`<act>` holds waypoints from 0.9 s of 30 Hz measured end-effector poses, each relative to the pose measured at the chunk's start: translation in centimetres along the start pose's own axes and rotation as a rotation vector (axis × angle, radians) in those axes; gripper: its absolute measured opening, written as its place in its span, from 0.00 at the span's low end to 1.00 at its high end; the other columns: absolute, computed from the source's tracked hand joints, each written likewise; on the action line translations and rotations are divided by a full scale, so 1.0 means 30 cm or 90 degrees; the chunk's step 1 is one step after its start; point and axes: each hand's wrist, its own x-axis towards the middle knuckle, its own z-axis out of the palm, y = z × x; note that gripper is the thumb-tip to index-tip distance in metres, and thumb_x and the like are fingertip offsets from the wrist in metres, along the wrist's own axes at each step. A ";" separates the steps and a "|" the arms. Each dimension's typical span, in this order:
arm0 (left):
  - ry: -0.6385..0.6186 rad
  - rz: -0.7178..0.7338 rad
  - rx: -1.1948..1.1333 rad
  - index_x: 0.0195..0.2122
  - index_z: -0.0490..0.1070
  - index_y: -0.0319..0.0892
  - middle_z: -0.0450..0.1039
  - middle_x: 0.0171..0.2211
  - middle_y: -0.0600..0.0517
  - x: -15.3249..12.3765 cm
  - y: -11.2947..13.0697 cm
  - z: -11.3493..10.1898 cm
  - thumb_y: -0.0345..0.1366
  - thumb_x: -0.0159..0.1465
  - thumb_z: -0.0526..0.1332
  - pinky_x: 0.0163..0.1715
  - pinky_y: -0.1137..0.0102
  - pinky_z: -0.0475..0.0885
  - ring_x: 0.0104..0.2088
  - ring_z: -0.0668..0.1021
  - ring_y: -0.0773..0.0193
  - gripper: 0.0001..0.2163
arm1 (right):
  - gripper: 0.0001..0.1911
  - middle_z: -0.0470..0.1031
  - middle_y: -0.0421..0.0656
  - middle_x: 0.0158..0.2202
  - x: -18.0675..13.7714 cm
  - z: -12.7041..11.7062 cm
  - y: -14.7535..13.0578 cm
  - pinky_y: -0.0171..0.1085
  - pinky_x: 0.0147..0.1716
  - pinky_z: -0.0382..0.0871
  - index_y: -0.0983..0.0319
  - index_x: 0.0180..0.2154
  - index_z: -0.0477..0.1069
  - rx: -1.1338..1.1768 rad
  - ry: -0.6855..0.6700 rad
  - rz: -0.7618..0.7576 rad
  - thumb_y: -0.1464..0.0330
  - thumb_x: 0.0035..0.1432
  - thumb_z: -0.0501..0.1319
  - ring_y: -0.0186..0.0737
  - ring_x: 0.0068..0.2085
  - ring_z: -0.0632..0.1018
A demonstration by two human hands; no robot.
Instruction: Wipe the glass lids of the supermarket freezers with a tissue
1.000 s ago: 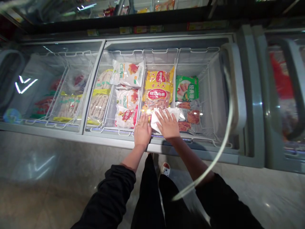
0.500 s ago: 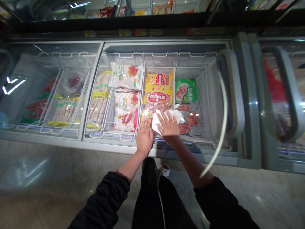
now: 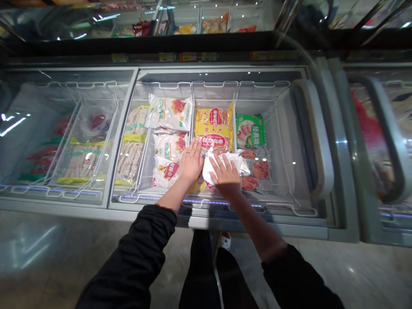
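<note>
I lean over an open chest freezer (image 3: 225, 219) with wire baskets of frozen food. My right hand (image 3: 225, 176) lies flat, fingers spread, on a white cloth (image 3: 236, 159) that covers a pack in the middle basket. My left hand (image 3: 191, 162) rests open beside it, fingers on the lower edge of a yellow and red pack (image 3: 213, 128) and the basket divider. White packs (image 3: 169, 112) lie to the left. A green pack (image 3: 250, 130) lies to the right.
A closed glass lid (image 3: 64, 128) covers the freezer's left half, with more packs beneath it. Another freezer (image 3: 380, 150) stands at the right. A dark shelf (image 3: 193, 40) with price tags runs above. My legs and a shoe (image 3: 222, 240) stand on the tiled floor.
Both hands have moved farther into the middle basket; the left hand now reaches the yellow pack, and the cloth has slid with the right hand. My head has come closer.
</note>
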 end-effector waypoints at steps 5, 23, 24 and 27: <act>0.000 -0.009 0.000 0.76 0.58 0.34 0.57 0.78 0.43 0.081 -0.010 0.019 0.29 0.73 0.50 0.79 0.54 0.55 0.79 0.59 0.55 0.30 | 0.32 0.58 0.42 0.79 0.190 -0.047 0.112 0.58 0.75 0.55 0.55 0.78 0.57 0.014 -0.043 -0.009 0.59 0.78 0.50 0.54 0.78 0.60; 0.011 -0.035 0.077 0.77 0.58 0.34 0.57 0.78 0.43 0.088 0.015 0.038 0.28 0.74 0.51 0.79 0.55 0.56 0.78 0.60 0.55 0.29 | 0.33 0.55 0.44 0.80 0.414 -0.067 0.212 0.62 0.76 0.54 0.58 0.78 0.55 0.012 -0.045 0.055 0.60 0.77 0.49 0.58 0.79 0.58; 0.007 -0.034 0.082 0.76 0.58 0.34 0.57 0.78 0.43 0.087 0.016 0.036 0.28 0.74 0.51 0.79 0.56 0.57 0.78 0.60 0.55 0.29 | 0.33 0.54 0.45 0.80 0.391 -0.069 0.229 0.63 0.75 0.54 0.59 0.78 0.55 0.005 -0.035 0.083 0.60 0.77 0.49 0.59 0.79 0.58; 0.004 -0.031 0.085 0.76 0.59 0.33 0.57 0.78 0.42 0.085 0.018 0.033 0.27 0.73 0.51 0.79 0.56 0.58 0.78 0.60 0.55 0.29 | 0.32 0.56 0.47 0.79 0.270 -0.052 0.201 0.63 0.74 0.56 0.60 0.78 0.57 -0.014 -0.001 0.112 0.61 0.78 0.50 0.61 0.78 0.60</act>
